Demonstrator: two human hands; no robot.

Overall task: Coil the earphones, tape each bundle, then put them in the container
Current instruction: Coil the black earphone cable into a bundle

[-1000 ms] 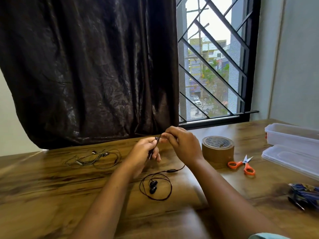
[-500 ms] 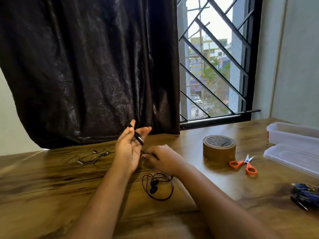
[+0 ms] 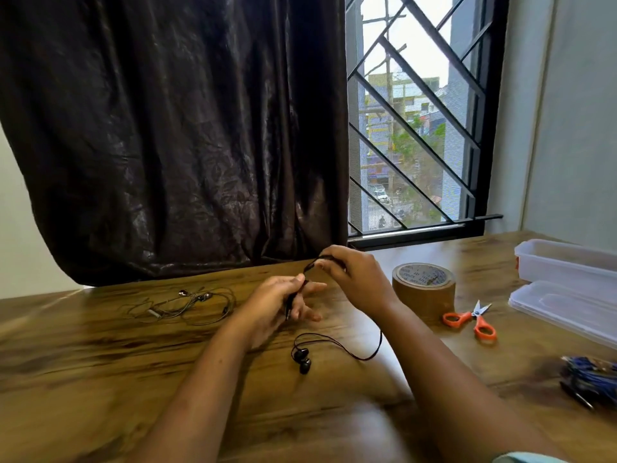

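Note:
Black earphones lie on the wooden table with their two buds below my hands and a cable loop trailing right. My left hand pinches the cable's plug end between thumb and fingers. Just above it, my right hand pinches the same cable, drawing it over the left hand's fingers. A second, grey set of earphones lies loose at the left. A roll of brown tape stands right of my right hand. The clear plastic container sits at the far right, its lid lying in front of it.
Orange-handled scissors lie between the tape and the lid. A blue bundled cable rests at the right edge. A dark curtain and a barred window stand behind the table.
My right hand rose from the table up over the left hand with the cable. The loop on the table was drawn out toward the right, and the left hand's fingers have closed on the plug end.

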